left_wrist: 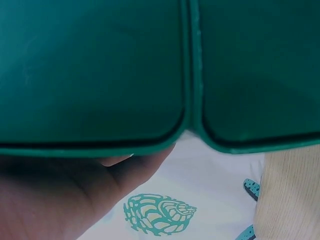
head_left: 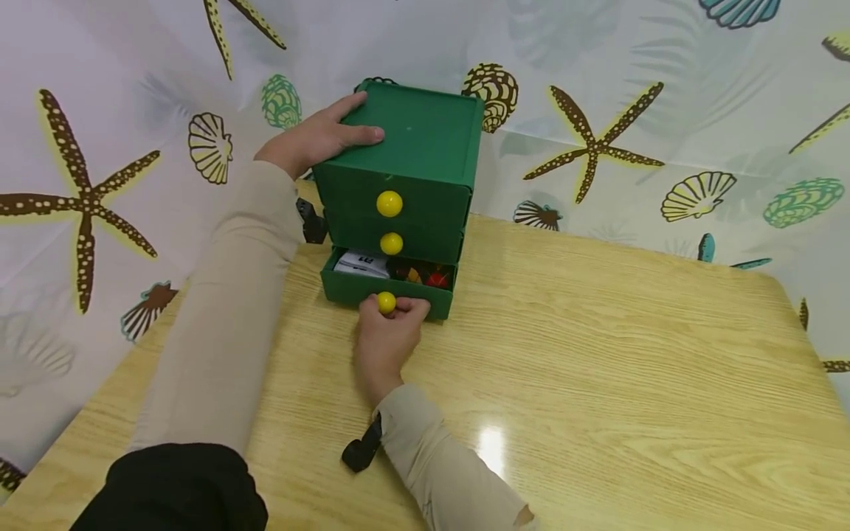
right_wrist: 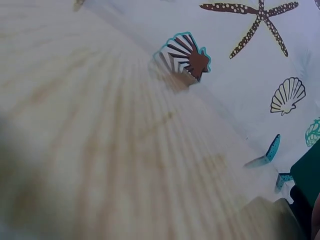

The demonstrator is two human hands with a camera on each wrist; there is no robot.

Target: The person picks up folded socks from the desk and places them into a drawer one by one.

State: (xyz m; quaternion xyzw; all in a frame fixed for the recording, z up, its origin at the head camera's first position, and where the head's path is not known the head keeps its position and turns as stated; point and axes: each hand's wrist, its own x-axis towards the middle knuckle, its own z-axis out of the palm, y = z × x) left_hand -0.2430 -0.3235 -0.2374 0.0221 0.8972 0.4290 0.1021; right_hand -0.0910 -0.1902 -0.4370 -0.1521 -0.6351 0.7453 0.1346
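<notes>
A small green drawer cabinet (head_left: 418, 140) stands on the table with three yellow round knobs down its front. Its bottom drawer (head_left: 344, 286) is pulled partly out; white printed paper (head_left: 361, 263) and a small red item (head_left: 437, 279) show inside, with darker contents hard to make out. My right hand (head_left: 387, 343) pinches the bottom yellow knob (head_left: 387, 302) between thumb and fingers. Up on the cabinet's left top edge rests my left hand (head_left: 319, 140), thumb and index finger extended over the lid. In the left wrist view, that hand (left_wrist: 60, 200) lies against the green panel (left_wrist: 90, 75).
Wooden tabletop (head_left: 598, 354) extends to the right and in front of the cabinet. A white cloth (head_left: 412, 37) printed with starfish and shells hangs behind and at the left. Something black (head_left: 311, 221) sits beside the cabinet's left side.
</notes>
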